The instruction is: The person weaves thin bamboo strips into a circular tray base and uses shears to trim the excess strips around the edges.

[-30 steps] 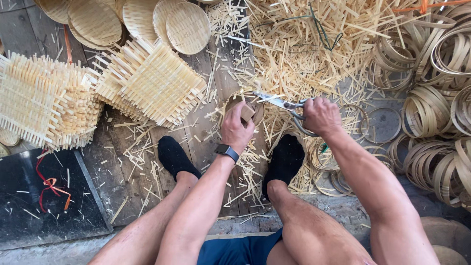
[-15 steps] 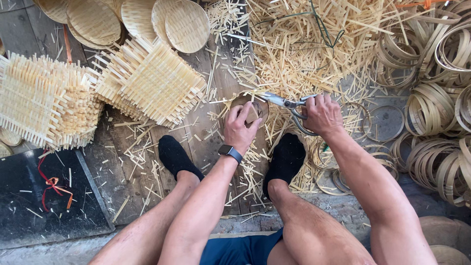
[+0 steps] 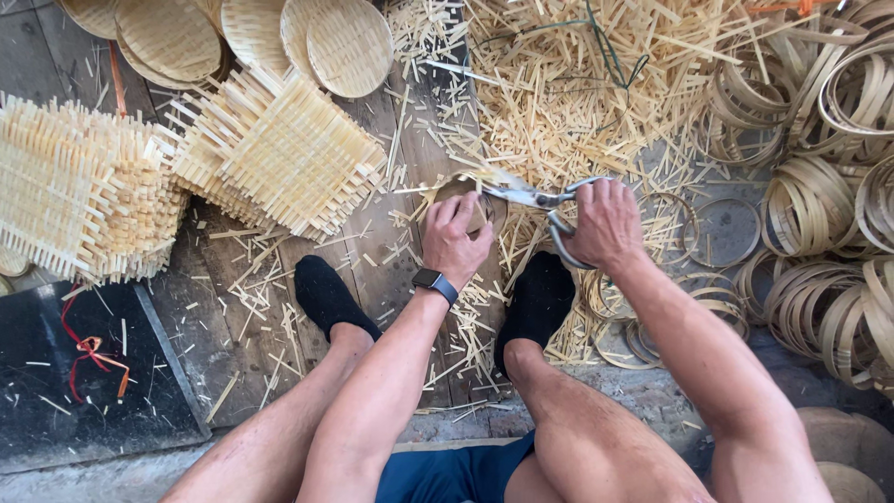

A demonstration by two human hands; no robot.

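My left hand [image 3: 454, 237], with a dark watch on its wrist, grips a small round woven bamboo piece [image 3: 477, 197] held above the wooden floor. My right hand [image 3: 605, 224] is closed around the handles of metal shears [image 3: 535, 198], whose blades reach left to the rim of the round piece. Both hands sit between my two feet in black socks [image 3: 331, 296]. Part of the round piece is hidden under my left hand's fingers.
Stacks of square woven bamboo mats [image 3: 279, 154] lie at the left, round woven discs [image 3: 349, 47] at the top. A heap of cut bamboo slivers [image 3: 577, 93] fills the top middle. Many bamboo hoops [image 3: 819, 205] lie at the right. A black slab [image 3: 74, 373] with red string lies lower left.
The hands stay close together at the round piece; the shears' blades have worked along its rim and the piece has turned slightly in my left hand.
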